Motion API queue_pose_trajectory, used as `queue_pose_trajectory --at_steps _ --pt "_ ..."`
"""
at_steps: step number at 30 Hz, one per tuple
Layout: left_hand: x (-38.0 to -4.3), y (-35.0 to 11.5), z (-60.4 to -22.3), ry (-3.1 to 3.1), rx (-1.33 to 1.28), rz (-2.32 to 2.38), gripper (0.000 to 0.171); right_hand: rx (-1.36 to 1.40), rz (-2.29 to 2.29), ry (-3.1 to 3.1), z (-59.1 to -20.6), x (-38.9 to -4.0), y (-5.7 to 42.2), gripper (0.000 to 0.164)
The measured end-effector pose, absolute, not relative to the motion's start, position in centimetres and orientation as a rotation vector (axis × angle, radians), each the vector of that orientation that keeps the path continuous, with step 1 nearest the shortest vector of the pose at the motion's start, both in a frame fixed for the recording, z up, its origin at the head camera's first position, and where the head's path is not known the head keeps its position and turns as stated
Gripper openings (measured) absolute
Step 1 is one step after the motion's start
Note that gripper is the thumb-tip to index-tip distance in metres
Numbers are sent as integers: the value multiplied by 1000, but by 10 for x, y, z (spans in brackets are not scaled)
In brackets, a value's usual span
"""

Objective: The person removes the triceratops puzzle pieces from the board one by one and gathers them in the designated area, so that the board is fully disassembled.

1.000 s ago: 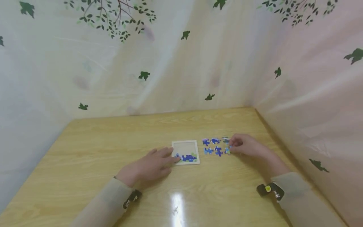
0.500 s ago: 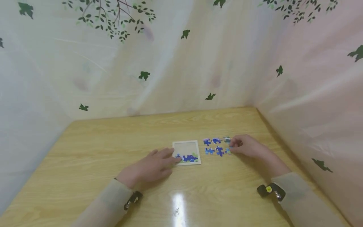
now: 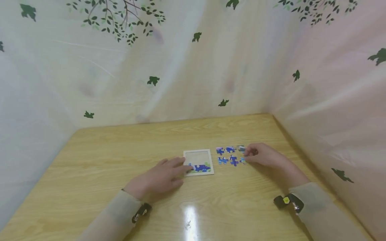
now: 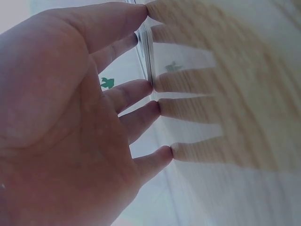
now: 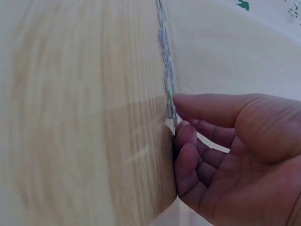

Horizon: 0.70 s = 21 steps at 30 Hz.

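Observation:
A white square frame point(image 3: 211, 162) lies on the table, with joined blue and green puzzle pieces point(image 3: 201, 167) along its near side. My left hand point(image 3: 164, 174) spreads its fingers at the frame's left edge, one fingertip over the pieces inside. In the left wrist view its fingertips point(image 4: 153, 84) touch down along the frame's edge and table. To the frame's right lie two rows of loose puzzle pieces point(image 3: 233, 160). Beside their right end is my right hand point(image 3: 260, 154), fingers bent, thumb tip at a light blue piece point(image 3: 242, 160). I cannot tell whether it pinches that piece.
The wooden table point(image 3: 120, 144) runs back to a pale curtain point(image 3: 181, 67) printed with leaves. Another curtain side point(image 3: 325, 117) stands close along the right edge. Dark wrist cameras point(image 3: 141, 212) sit at both sleeve cuffs.
The right thumb now covers slightly more of the lower right light blue piece than a second ago. Otherwise both hands keep their places, and the view has shifted a little.

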State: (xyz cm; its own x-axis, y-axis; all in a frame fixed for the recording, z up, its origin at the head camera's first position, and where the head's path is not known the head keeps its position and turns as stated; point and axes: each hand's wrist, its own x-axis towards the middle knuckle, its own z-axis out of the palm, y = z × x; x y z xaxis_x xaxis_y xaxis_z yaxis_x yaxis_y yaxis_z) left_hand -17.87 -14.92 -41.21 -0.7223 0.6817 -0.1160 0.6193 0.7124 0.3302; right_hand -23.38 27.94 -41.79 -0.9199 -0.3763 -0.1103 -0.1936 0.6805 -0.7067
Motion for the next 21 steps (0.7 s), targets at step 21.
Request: queue_pose_trajectory --at_steps 21 --pt "-187 -148 -418 2733 1051 319 68 -562 -1126 2632 -391 -234 177 21"
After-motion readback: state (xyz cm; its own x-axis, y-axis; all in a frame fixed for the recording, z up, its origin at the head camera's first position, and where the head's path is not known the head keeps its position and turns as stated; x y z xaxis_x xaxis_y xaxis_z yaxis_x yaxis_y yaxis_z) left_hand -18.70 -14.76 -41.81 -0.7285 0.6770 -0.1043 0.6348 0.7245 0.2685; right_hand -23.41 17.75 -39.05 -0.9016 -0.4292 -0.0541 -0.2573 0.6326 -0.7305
